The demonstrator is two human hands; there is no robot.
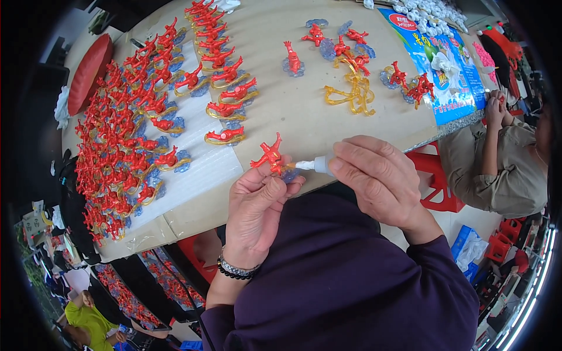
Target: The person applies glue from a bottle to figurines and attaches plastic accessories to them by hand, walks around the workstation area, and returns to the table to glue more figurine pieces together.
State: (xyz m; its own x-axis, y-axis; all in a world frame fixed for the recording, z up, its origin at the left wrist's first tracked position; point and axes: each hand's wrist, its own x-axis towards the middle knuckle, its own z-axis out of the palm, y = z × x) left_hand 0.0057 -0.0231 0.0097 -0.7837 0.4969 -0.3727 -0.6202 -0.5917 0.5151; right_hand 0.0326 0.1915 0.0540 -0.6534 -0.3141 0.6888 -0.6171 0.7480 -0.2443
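Observation:
Pinched in my left hand (256, 202) is a small red figurine (269, 154) with outstretched arms and a translucent blue base (288, 175). My right hand (380, 181) grips a small white squeeze bottle (319, 164), its long nozzle, wrapped in white, pointing left. The nozzle's end meets the lower part of the figurine near a yellowish piece; whether it touches, I cannot tell. Beyond my hands lie loose clear yellow swirl pieces (357, 96). Several red figurines on blue bases stand near them, among them a lone upright one (293, 60).
Many red figurines (117, 146) with yellow rings crowd the left side on a white foam sheet (202, 175). A red dish (91, 75) stands far left. On the right are a blue printed sheet (453, 88), a red stool (430, 175) and a seated person (486, 158).

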